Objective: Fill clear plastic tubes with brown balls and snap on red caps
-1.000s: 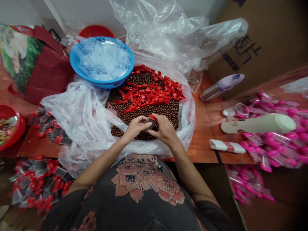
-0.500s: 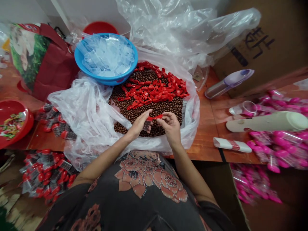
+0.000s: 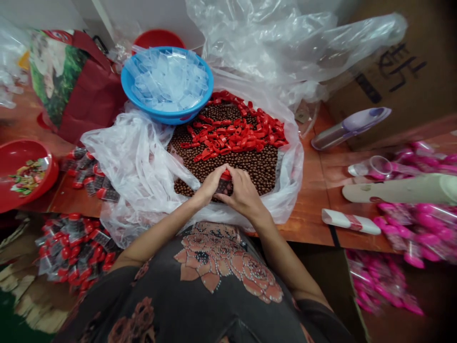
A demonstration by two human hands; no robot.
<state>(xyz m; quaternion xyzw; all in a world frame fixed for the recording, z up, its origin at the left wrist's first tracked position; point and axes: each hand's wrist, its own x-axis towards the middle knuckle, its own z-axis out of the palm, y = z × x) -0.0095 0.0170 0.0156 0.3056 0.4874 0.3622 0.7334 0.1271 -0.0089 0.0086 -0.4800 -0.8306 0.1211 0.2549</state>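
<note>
My left hand and my right hand meet over the near edge of a heap of small brown balls lying in a clear plastic bag. Between the fingers of both hands sits a small clear container with a red cap, pressed from both sides. Loose red caps lie in a pile on the far part of the brown balls. Beyond them a blue bowl holds several small clear containers.
Red-capped filled packs lie left on the table and on the floor. A red bowl stands far left. Pink-capped packs, a cream tool, a purple-lidded bottle and a cardboard box are at the right.
My hands held the container with its red cap, parted a little with the cap between them, and have now closed together on it. The view has shifted slightly left.
</note>
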